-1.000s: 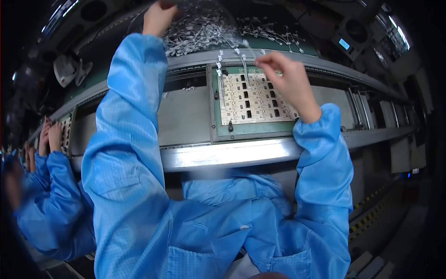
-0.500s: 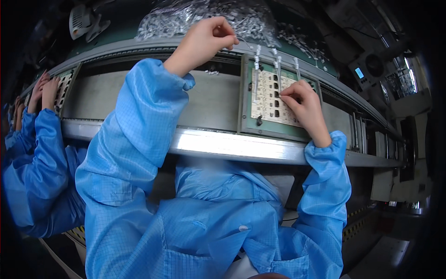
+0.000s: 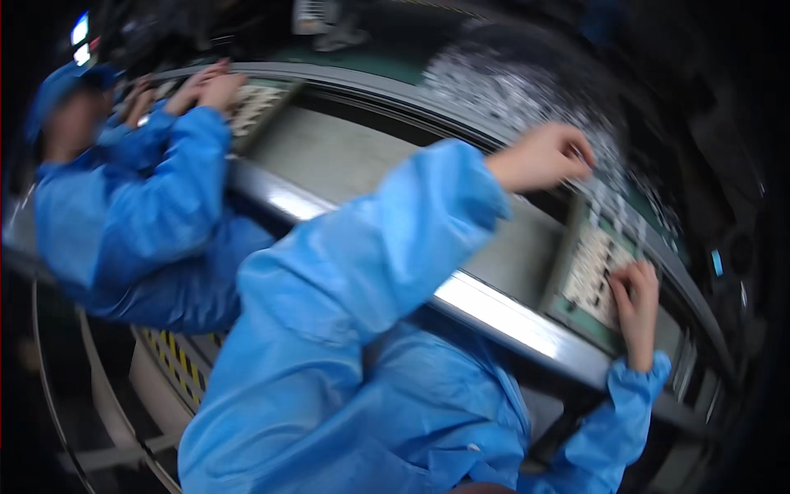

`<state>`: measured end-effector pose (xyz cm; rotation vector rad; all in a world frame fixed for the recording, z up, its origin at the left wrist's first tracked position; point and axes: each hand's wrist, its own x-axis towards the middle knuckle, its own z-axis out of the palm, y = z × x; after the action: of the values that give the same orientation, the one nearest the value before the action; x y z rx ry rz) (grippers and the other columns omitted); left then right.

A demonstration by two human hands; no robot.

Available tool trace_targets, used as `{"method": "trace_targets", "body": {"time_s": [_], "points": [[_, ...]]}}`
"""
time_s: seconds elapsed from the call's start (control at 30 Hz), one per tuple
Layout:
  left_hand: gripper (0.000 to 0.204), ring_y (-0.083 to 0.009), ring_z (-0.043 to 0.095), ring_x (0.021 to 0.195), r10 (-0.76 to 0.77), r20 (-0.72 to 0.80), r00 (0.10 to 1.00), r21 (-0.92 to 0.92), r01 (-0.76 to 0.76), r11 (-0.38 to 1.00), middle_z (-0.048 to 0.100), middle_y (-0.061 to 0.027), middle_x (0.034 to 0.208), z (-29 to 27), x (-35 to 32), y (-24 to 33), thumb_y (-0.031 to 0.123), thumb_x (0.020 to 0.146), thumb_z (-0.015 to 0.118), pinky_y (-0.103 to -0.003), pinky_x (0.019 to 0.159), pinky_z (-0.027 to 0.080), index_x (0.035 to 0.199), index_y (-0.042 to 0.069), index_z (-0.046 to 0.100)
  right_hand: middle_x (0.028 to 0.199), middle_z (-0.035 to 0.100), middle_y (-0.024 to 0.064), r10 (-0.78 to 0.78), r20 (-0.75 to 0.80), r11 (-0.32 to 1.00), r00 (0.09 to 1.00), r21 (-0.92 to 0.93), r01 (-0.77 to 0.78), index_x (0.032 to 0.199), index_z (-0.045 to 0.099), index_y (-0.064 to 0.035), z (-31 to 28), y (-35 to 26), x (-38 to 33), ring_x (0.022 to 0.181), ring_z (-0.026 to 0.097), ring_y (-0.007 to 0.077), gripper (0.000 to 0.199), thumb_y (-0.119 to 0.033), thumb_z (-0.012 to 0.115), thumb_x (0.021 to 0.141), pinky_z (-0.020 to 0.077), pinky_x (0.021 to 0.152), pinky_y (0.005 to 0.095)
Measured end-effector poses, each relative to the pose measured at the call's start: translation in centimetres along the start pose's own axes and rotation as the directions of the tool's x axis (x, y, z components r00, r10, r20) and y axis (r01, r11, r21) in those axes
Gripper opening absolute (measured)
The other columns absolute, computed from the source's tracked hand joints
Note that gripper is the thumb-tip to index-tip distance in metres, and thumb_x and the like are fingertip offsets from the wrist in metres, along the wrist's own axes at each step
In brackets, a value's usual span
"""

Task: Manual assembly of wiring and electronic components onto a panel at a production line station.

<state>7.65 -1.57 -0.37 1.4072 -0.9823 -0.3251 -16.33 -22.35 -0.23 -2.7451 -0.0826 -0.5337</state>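
Observation:
A pale circuit board with a row of dark parts sits in a green frame on the line. My right hand is over the board's right side, thumb and forefinger pinched together; what lies between them is too small to make out. Just beyond the frame's far left corner, my left hand is raised with its fingers closed in a pinch, its contents lost in blur. White wire leads stand in a blurred row along the far edge of the frame, close to the left hand.
Behind the line lies a clear plastic bag of many white leads. A bright metal rail runs along the near edge. To the left, a co-worker in blue has their hands at another board. Yellow-black striped tape shows below.
The view has swung left and tilted, so the co-worker shows more fully and the picture is blurred. Both my hands keep about the same places by the board, still pinched.

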Motion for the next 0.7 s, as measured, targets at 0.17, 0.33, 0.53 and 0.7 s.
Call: {"method": "trace_targets", "body": {"time_s": [0.17, 0.33, 0.53, 0.7], "points": [[0.015, -0.0142, 0.071, 0.085, 0.008, -0.047, 0.999, 0.052, -0.005, 0.999, 0.075, -0.0082, 0.089, 1.1, -0.2, -0.2, 0.008, 0.083, 0.076, -0.028, 0.078, 0.056, 0.095, 0.000, 0.075, 0.087, 0.053, 0.0120, 0.016, -0.010, 0.995, 1.000, 0.096, -0.015, 0.086, 0.060, 0.0016, 0.8, 1.0, -0.3, 0.085, 0.053, 0.0289, 0.008, 0.004, 0.066, 0.082, 0.0421, 0.079, 0.0363], [0.017, -0.0147, 0.072, 0.083, 0.078, -0.018, 0.997, 0.064, -0.077, 0.995, 0.076, -0.0096, 0.089, 1.4, -0.2, -0.3, 0.009, 0.082, 0.076, -0.028, 0.077, 0.056, 0.095, -0.001, 0.075, 0.087, 0.052, 0.0127, 0.075, 0.013, 0.987, 0.997, 0.140, -0.076, 0.088, 0.056, 0.0019, 1.5, 2.2, -1.0, 0.088, 0.052, 0.0293, 0.010, 0.003, 0.065, 0.085, 0.0412, 0.080, 0.0364], [0.019, -0.0148, 0.072, 0.084, -0.023, 0.032, 0.999, 0.073, 0.020, 0.997, 0.076, -0.0102, 0.092, 0.7, 0.0, -1.3, 0.013, 0.089, 0.072, -0.028, 0.076, 0.057, 0.101, -0.002, 0.075, 0.085, 0.048, 0.0152, -0.062, 0.005, 0.997, 0.998, -0.041, 0.062, 0.090, 0.057, 0.0018, 1.0, 2.2, -0.7, 0.085, 0.052, 0.0329, 0.008, 0.000, 0.064, 0.088, 0.0413, 0.078, 0.0382], [0.022, -0.0143, 0.071, 0.091, -0.017, 0.072, 0.997, 0.036, 0.015, 0.999, 0.074, -0.0073, 0.095, -0.6, -0.7, -0.4, 0.016, 0.097, 0.064, -0.027, 0.082, 0.056, 0.113, 0.003, 0.073, 0.085, 0.051, 0.0140, -0.025, 0.025, 0.999, 0.999, 0.045, 0.024, 0.089, 0.062, -0.0002, 1.2, 1.6, 0.4, 0.086, 0.053, 0.0322, 0.006, -0.003, 0.067, 0.087, 0.0420, 0.077, 0.0383]]}}
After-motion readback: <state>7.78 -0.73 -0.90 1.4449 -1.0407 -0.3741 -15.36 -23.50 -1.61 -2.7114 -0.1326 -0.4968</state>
